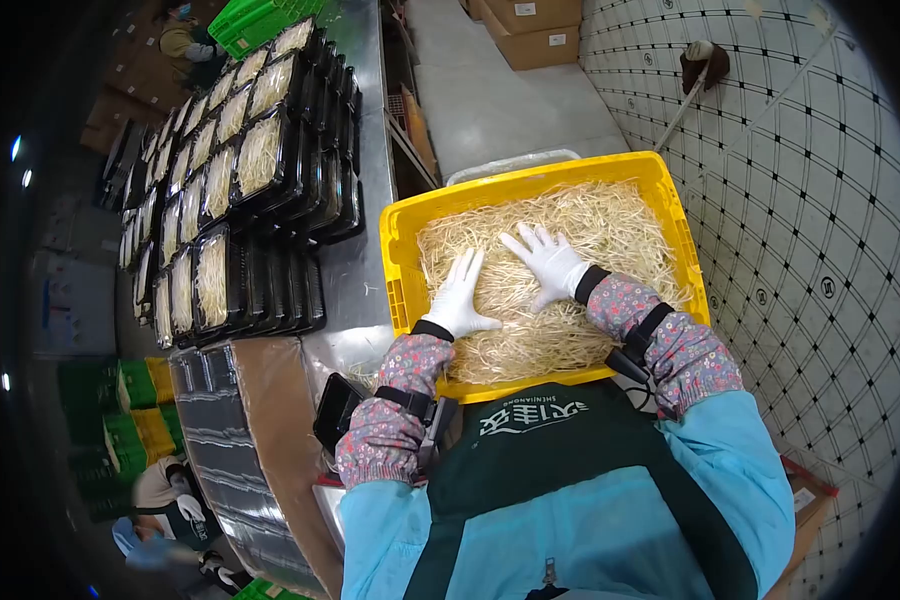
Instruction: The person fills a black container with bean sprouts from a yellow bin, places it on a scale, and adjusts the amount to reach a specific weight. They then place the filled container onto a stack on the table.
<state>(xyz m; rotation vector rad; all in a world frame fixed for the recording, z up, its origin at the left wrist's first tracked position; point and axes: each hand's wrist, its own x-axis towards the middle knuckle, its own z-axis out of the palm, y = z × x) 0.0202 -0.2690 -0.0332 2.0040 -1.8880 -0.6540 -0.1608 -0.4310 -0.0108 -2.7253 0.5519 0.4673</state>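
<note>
In front of me a yellow crate is filled with pale, thin strands that look like bean sprouts. My left hand, in a white glove, rests on the left part of the sprouts with its thumb held out from the fingers. My right hand, gloved likewise, lies near the middle, fingers spread and pointing up and left. Neither hand is closed around anything; the undersides of both are hidden against the sprouts.
Black trays of sprouts stand in tall stacks on the metal table at left. Nearer me is a cardboard box of empty black trays. Cartons lie beyond the crate. Two other people work at the left.
</note>
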